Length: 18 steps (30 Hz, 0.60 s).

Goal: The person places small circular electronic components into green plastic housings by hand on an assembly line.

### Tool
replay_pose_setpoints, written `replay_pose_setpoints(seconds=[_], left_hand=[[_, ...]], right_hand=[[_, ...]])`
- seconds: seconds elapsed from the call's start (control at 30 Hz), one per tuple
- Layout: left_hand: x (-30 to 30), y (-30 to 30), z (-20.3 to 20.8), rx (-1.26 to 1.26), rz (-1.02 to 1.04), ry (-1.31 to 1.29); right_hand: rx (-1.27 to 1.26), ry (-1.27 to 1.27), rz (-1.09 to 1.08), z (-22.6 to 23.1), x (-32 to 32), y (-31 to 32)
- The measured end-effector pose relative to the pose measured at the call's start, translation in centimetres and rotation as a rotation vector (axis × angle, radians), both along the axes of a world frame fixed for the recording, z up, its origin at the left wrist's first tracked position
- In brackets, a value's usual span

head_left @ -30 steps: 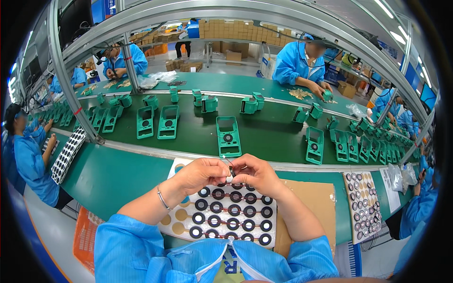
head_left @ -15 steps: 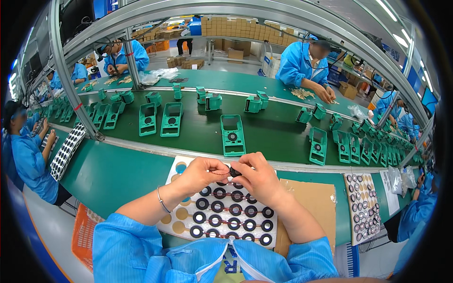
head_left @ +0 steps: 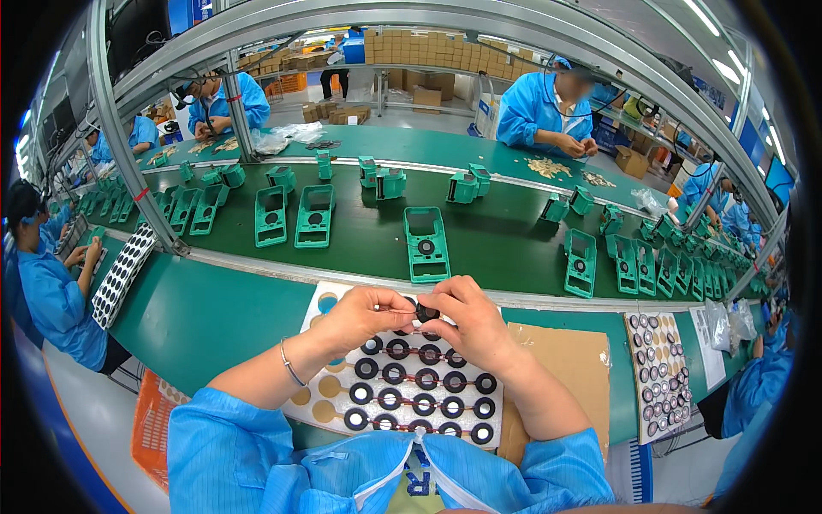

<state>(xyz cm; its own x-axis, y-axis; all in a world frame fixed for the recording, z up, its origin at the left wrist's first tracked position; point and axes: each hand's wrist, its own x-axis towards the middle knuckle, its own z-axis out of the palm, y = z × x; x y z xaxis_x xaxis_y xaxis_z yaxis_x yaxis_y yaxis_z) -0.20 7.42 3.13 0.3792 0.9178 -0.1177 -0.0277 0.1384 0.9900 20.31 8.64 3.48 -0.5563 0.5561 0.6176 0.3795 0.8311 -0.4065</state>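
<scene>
Over the far part of a white foam sheet [head_left: 301, 409], my hands meet fingertip to fingertip. My right hand [head_left: 473, 324] pinches a small black round part [head_left: 426, 313] between thumb and fingers. Close against its left side, the fingers of my left hand [head_left: 368, 319] are pinched together; what lies in them is too small to make out. Rows of black rings with pale centres [head_left: 394, 373] fill the sheet below, with thin red wires between them. Tan round pads [head_left: 324, 412] line its left side.
Beyond the sheet runs a dark green belt [head_left: 360, 227] carrying green plastic housings [head_left: 425, 246]. A cardboard sheet [head_left: 561, 377] lies at right, then another board of round parts [head_left: 658, 377]. An orange basket [head_left: 154, 433] stands low at left. Co-workers sit across and alongside.
The green housings have shifted slightly to the right along the belt. A co-worker across has drawn their hands up off the pile. My hands have barely moved.
</scene>
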Motion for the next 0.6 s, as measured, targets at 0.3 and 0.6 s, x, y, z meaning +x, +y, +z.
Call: replay_pose_setpoints(seconds=[0.3,0.6], left_hand=[[-0.3,0.0,-0.1,0.026,0.021,0.047],[-1.1,0.4,-1.4,-0.028,0.019,-0.053]], right_hand=[[0.103,-0.074,-0.043,0.3,-0.7,-0.4],[-0.599,0.239,0.244,-2.1,-1.0,1.8]])
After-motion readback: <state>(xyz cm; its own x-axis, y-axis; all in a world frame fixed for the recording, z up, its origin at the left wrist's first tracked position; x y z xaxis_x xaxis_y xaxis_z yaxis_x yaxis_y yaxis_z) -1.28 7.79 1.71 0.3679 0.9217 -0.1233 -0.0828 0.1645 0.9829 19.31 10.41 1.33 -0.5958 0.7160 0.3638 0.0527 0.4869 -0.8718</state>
